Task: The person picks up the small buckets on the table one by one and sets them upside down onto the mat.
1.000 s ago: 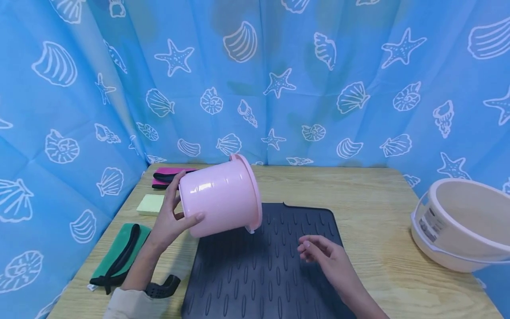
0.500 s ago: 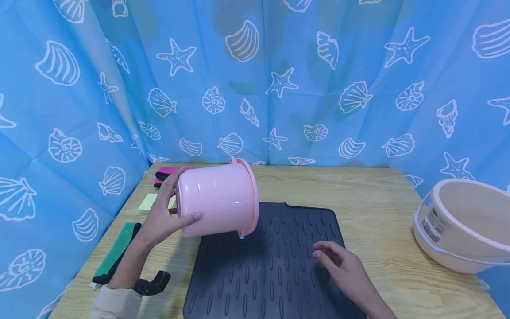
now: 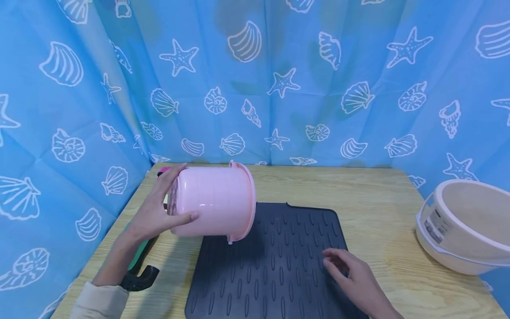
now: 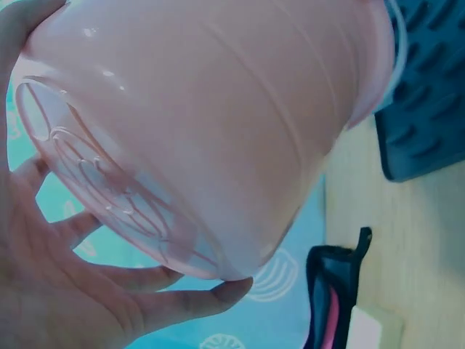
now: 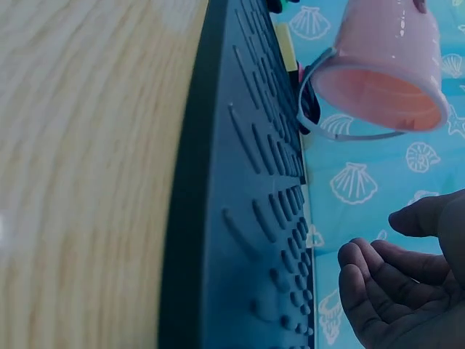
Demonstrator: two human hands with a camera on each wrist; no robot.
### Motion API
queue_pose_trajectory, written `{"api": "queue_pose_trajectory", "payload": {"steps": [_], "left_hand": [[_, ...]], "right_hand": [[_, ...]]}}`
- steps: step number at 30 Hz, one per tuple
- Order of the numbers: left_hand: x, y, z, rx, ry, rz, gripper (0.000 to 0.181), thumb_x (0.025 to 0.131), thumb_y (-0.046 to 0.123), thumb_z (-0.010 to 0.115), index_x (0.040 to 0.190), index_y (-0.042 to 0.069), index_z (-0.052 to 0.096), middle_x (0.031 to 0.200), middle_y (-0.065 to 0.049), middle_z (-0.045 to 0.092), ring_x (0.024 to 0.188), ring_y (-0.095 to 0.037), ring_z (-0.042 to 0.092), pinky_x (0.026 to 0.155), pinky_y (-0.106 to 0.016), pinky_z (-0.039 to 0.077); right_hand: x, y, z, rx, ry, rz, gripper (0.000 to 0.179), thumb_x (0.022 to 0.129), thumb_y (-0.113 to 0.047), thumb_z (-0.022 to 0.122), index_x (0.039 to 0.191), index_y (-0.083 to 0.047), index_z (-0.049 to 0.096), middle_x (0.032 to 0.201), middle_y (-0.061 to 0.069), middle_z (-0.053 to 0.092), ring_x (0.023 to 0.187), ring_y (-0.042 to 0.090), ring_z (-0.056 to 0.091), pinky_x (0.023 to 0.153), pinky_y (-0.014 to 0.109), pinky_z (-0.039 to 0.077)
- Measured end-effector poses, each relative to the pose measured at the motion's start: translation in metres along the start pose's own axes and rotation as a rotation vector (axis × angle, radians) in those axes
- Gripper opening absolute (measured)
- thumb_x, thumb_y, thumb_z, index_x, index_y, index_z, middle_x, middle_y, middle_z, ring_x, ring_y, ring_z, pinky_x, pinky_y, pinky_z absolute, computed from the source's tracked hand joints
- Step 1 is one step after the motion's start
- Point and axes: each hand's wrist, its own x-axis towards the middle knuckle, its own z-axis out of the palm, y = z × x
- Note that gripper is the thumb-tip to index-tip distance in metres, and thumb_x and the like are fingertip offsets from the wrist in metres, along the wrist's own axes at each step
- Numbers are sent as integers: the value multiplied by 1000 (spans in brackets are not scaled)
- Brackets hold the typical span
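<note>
A pink plastic bucket (image 3: 217, 201) is held on its side above the ribbed dark mat (image 3: 259, 279), its mouth toward the right. My left hand (image 3: 155, 212) grips it round the base, thumb along the near wall. In the left wrist view, the spread fingers of the left hand (image 4: 87, 283) reach across the patterned bottom of the bucket (image 4: 189, 131). A thin handle (image 5: 349, 137) hangs from the rim in the right wrist view. My right hand (image 3: 354, 281) hovers over the mat's right side, fingers loosely curled and holding nothing.
A larger off-white bucket (image 3: 450, 243) stands at the right table edge. On the left lie a green pad with a black strap (image 3: 139, 257), a pale yellow sponge (image 4: 374, 331) and a pink pad with black trim (image 3: 164, 169). A blue shell-print curtain (image 3: 279, 110) surrounds the wooden table.
My left hand has shifted slightly left and turned the pink bucket so it lies more level, its mouth tipped less upward. My right hand has moved right and toward the near side.
</note>
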Motion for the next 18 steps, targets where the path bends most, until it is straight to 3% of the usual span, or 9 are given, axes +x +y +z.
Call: {"api": "queue_pose_trajectory", "payload": {"steps": [5, 11, 18], "left_hand": [[2, 5, -7, 57, -28, 0, 104, 72, 29, 89, 155, 43, 27, 154, -2, 27, 126, -33, 37, 84, -58, 50], [5, 10, -17, 168, -9, 69, 104, 68, 31, 91, 155, 30, 34, 150, -4, 33, 124, -31, 39, 83, -59, 50], [2, 18, -28, 229, -43, 7, 103, 73, 37, 88, 157, 37, 28, 162, -7, 20, 135, -43, 33, 82, -69, 48]], "right_hand": [[-3, 6, -3, -34, 0, -7, 27, 100, -22, 63, 124, -9, 66, 107, -3, 68, 94, 8, 62, 80, 28, 54], [-6, 10, -6, -77, -2, -39, 25, 99, -20, 65, 123, -11, 67, 101, -6, 65, 89, 6, 60, 76, 26, 53], [-8, 15, -5, -128, 20, -122, 22, 97, -15, 68, 119, -12, 68, 105, -5, 65, 90, 7, 63, 79, 31, 55]]}}
